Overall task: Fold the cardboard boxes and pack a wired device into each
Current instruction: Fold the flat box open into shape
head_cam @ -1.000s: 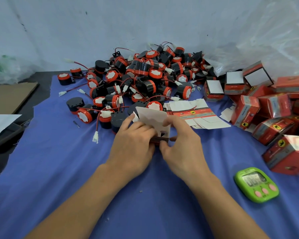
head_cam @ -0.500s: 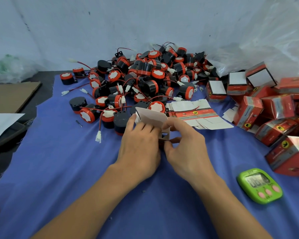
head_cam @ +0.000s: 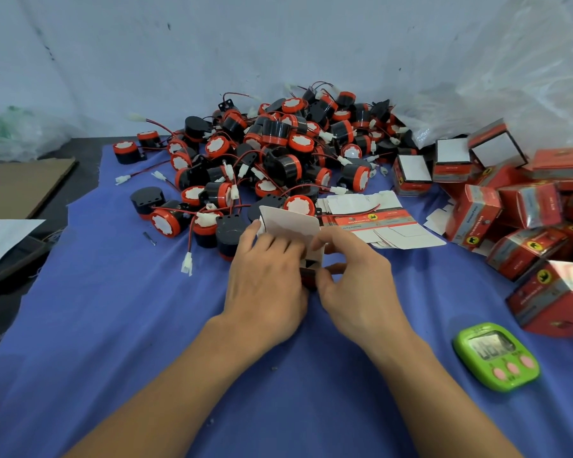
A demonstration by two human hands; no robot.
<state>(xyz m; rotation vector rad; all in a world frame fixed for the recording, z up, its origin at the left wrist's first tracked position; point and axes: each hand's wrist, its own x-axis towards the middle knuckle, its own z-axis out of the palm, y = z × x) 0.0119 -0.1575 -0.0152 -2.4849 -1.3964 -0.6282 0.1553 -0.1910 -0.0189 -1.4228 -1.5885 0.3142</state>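
Roughly midway: left hand [head_cam: 265, 285] and right hand [head_cam: 354, 282], fingers curled, pinch half-folded box [head_cam: 291, 223]; finished boxes [head_cam: 526, 206] right, devices [head_cam: 278, 153] (dozens) unpacked.

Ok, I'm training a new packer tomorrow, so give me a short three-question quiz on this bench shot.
1. True or false: the left hand and the right hand both hold the half-folded box.
2. Pick one: the green timer lies A) left of the left hand, B) right of the right hand, C) inside the half-folded box.
3. Fill in: the flat box blanks lie on a ___ cloth.

Key: 1 true; 2 B; 3 blue.
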